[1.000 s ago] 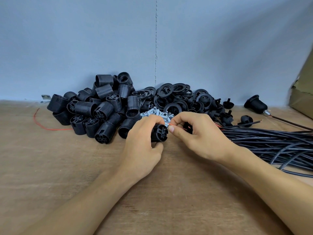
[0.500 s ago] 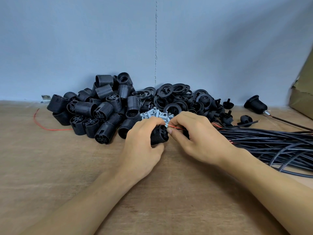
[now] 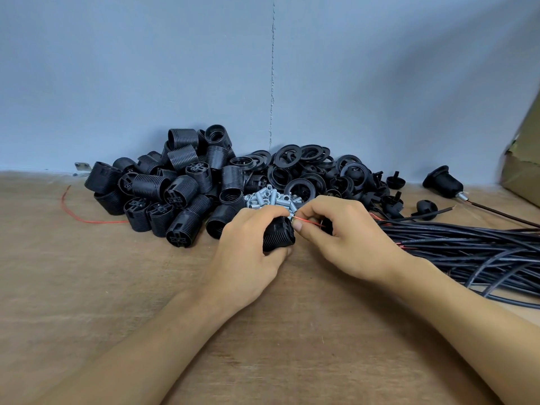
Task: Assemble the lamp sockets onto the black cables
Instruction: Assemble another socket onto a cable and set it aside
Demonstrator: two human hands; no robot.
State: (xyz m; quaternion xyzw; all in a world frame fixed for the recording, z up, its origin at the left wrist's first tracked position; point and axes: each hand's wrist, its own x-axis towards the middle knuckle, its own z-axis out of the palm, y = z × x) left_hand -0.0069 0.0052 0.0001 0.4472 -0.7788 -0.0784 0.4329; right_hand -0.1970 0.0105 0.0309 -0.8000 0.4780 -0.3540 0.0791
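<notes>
Left hand (image 3: 248, 247) grips threaded lamp socket (image 3: 279, 236) over tabletop (image 3: 87, 287); right hand (image 3: 344, 238) pinches red wire (image 3: 309, 222) at its end.

ribbed side of socket (image 3: 279, 233) now toward camera

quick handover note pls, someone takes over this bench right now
Left hand grips a socket. Right hand pinches a red wire at the socket's end.
Loose sockets back left, rings and metal sleeves behind the hands, cables on the right.
Done: one cap sits on a cable, far right.
Left: wire this socket, close it, then the rest of the pile.
</notes>
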